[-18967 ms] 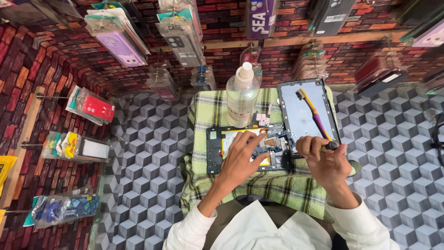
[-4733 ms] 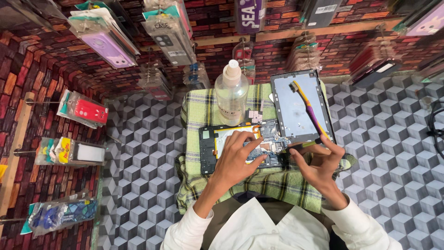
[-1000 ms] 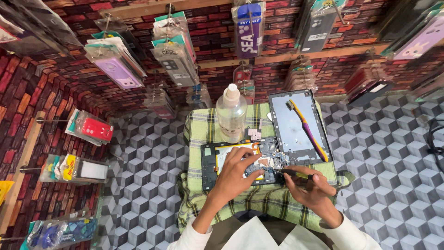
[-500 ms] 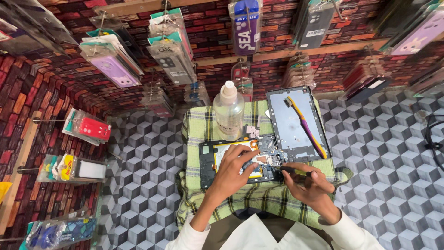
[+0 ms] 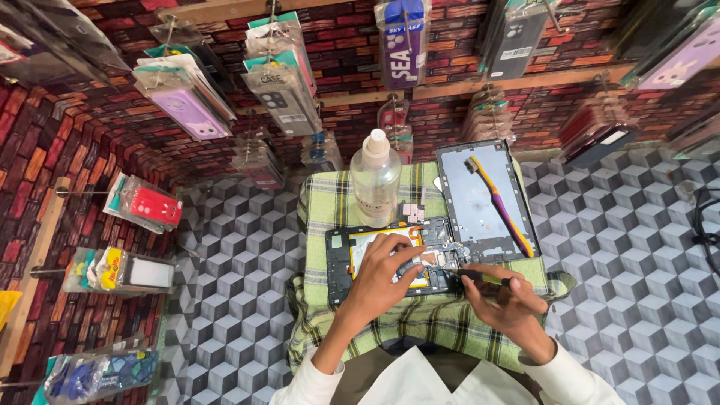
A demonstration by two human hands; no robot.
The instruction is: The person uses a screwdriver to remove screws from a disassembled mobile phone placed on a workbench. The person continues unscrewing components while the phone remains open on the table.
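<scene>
An opened tablet (image 5: 341,259) with its battery and circuit boards showing lies on a green checked cloth (image 5: 420,330). My left hand (image 5: 384,270) rests flat on the yellow battery area, fingers pressing the frame down. My right hand (image 5: 504,296) grips a small black and yellow screwdriver (image 5: 480,277), its tip pointing left at the tablet's right lower corner. The removed grey back cover (image 5: 480,206) lies to the right of the tablet, with a purple and yellow toothbrush (image 5: 499,202) on top.
A clear plastic bottle with a white cap (image 5: 375,180) stands behind the tablet. A small loose circuit part (image 5: 411,213) lies beside it. Packaged phone cases (image 5: 187,101) hang along the brick-patterned wall. A cube-patterned surface (image 5: 240,285) surrounds the cloth.
Over the last second my hands stay on the tablet; the screwdriver tip shifts slightly toward the lower right corner. Much earlier, my right hand was higher, near the back cover.
</scene>
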